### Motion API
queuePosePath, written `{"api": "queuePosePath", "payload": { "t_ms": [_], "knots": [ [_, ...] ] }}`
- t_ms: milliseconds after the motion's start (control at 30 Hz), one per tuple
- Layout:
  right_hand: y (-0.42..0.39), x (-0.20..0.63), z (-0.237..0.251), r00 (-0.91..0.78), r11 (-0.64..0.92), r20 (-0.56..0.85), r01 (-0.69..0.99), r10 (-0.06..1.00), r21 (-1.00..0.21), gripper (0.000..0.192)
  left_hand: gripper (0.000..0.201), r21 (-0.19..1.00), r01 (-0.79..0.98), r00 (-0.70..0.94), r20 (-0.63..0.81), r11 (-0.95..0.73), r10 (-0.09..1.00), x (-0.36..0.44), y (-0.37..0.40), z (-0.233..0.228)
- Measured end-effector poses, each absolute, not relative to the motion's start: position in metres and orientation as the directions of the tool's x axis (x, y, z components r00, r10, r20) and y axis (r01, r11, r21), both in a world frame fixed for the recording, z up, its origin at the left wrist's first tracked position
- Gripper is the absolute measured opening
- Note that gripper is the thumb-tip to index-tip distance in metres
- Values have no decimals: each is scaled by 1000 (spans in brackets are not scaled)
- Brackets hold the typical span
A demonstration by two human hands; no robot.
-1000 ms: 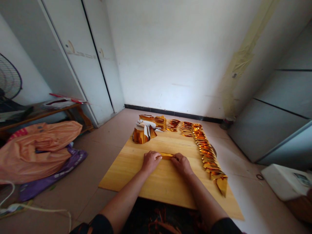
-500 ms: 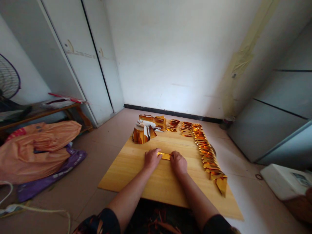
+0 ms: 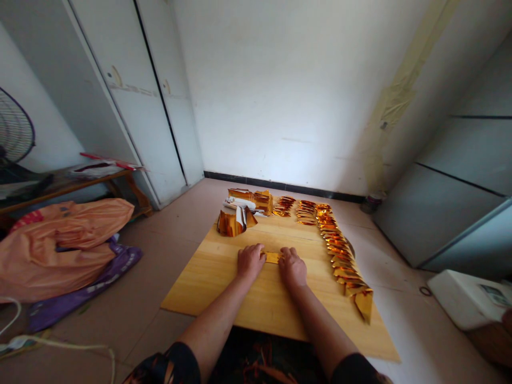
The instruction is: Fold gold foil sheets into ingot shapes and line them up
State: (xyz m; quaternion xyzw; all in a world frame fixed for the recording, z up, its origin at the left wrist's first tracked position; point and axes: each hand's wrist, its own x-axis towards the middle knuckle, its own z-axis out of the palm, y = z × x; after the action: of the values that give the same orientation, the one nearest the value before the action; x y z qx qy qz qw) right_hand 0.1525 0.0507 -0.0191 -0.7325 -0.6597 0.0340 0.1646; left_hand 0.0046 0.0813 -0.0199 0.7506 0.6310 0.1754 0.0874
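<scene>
- While the person sits on the floor, a wooden board lies flat before them, and both forearms reach out over it.
- The left hand rests palm down on the board, fingers curled together, pressing the left end of a small gold foil strip.
- The right hand rests palm down just beside it, fingers bent together, pressing the right end of the same strip.
- The foil strip lies flat on the board between the two hands, near the board's middle; only its short centre part shows.
- A row of folded gold pieces runs along the board's right edge, overlapping one another, from the far corner towards the near side.
- More folded gold pieces lie in short rows along the far edge.
- A loose bunch of gold sheets stands near the far left corner, with a stack behind it.
- An orange bag lies on the floor well to the left, over a purple bag.
- A fan shows at the left edge, above a low bench.
- White cabinet doors stand behind the bench.
- A white box sits on the floor at the right.
</scene>
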Motion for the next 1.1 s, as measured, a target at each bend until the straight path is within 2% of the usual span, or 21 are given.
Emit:
{"api": "queuePosePath", "payload": {
  "t_ms": [133, 267, 400, 500, 633, 767, 933, 1100],
  "knots": [
    [51, 153, -21, 108, -57, 179, 962, 978, -268, 17, 22, 312, 930, 137, 202, -196, 970, 4, 78, -18],
    [53, 153, -22, 117, -71, 176, 967, 977, -246, 16, 8, 238, 939, 191, 243, -249, 951, 5, 75, -14],
    [53, 149, -20, 144, -107, 149, 967, 978, -231, 16, 11, 209, 931, 252, 221, -298, 942, 7, 75, -12],
    [52, 144, -15, 167, -133, 143, 966, 976, -222, 15, 11, 215, 929, 262, 194, -301, 946, 6, 76, -11],
    [51, 138, -9, 211, -183, 103, 956, 972, -230, 28, 11, 257, 920, 260, 167, -297, 951, 2, 76, -10],
    [52, 135, -5, 237, -216, 62, 946, 969, -240, 31, 14, 292, 910, 260, 153, -295, 953, 0, 72, -8],
    [54, 140, -5, 237, -221, 24, 935, 971, -276, 25, 15, 334, 910, 225, 103, -247, 969, -1, 72, -8],
    [58, 156, -11, 201, -178, 13, 894, 980, -411, 10, 10, 369, 890, 245, 111, -269, 963, -6, 77, -11]
  ]
}}
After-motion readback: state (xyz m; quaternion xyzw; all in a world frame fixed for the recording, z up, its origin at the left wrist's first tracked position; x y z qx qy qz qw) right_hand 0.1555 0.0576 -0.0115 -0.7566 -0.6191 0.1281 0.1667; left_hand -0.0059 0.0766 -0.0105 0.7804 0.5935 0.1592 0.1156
